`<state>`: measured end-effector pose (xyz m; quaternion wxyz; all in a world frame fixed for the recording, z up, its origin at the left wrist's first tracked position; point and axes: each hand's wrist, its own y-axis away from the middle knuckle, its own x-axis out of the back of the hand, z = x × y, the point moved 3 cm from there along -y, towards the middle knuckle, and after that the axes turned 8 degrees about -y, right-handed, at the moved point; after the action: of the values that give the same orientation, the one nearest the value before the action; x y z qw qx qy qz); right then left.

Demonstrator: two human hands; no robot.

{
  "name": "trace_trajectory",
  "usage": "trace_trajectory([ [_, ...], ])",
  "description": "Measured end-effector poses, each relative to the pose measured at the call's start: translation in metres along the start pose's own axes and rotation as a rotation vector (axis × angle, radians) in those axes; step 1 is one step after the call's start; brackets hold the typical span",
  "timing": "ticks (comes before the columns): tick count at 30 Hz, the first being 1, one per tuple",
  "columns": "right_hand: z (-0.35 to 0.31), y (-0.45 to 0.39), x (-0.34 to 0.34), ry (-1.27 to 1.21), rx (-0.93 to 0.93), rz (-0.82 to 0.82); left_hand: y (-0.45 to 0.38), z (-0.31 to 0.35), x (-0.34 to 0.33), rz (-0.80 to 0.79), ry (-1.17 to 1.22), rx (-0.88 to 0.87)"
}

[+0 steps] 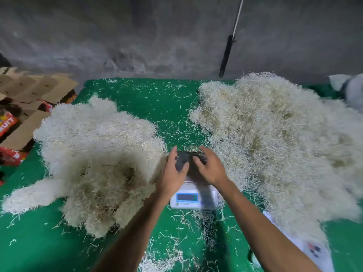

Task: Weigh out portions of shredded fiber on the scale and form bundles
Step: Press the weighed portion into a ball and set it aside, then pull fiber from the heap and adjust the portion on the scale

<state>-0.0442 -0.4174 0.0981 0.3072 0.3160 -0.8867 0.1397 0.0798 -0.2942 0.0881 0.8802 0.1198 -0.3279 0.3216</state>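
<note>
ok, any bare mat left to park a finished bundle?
Mostly the green mat strip between the left pile and right pile, toward the wall, under loose strands only. The near-left corner too. Around the scale it's crowded: both hands, piles either side.

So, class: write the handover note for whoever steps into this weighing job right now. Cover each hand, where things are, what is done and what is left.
Left hand: fingers straight, touching the left edge of the dark tray on the scale.
Right hand: relaxed, resting on the tray's right side.
Tray holds no portion of fiber; the display is too blurred to read.
Left fiber pile looks clumped, probably bundles already formed; right fiber pile looks loose, likely the stock.
Left to do: load a portion from the right pile, weigh it, form a bundle.
</note>
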Motion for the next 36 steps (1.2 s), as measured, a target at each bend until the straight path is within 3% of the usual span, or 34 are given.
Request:
trace_trajectory([
  [3, 0.042, 0.01, 0.032, 0.002, -0.084, 0.032, -0.012, 0.021, -0.045, -0.131, -0.064, -0.048],
  [8, 0.108, 0.018, 0.061, 0.052, -0.134, -0.071, -0.028, 0.05, -0.119, -0.274, -0.23, -0.145],
  [14, 0.168, 0.002, 0.051, 0.284, -0.017, -0.225, -0.074, 0.076, -0.179, -0.286, -0.221, -0.185],
  [19, 0.205, -0.033, 0.042, 0.333, 0.008, -0.22, -0.122, 0.08, -0.21, -0.386, -0.453, -0.284],
  [22, 0.224, -0.061, 0.038, 0.25, -0.046, -0.238, -0.154, 0.081, -0.229, -0.443, -0.509, -0.159],
  [25, 0.234, -0.085, 0.042, 0.082, -0.052, -0.053, -0.174, 0.089, -0.248, -0.504, -0.429, -0.078],
  [27, 0.241, -0.092, 0.046, -0.063, -0.119, 0.109, -0.168, 0.097, -0.261, -0.537, -0.217, 0.03],
  [31, 0.254, -0.073, 0.043, -0.484, -0.461, 0.291, -0.124, 0.104, -0.272, -0.564, 0.288, 0.531],
  [34, 0.241, -0.044, 0.041, -0.652, -0.586, 0.411, -0.07, 0.102, -0.265, -0.526, 0.417, 0.665],
  [36, 0.215, -0.024, 0.042, -0.713, -0.555, 0.458, -0.035, 0.094, -0.261, -0.551, 0.543, 0.748],
])
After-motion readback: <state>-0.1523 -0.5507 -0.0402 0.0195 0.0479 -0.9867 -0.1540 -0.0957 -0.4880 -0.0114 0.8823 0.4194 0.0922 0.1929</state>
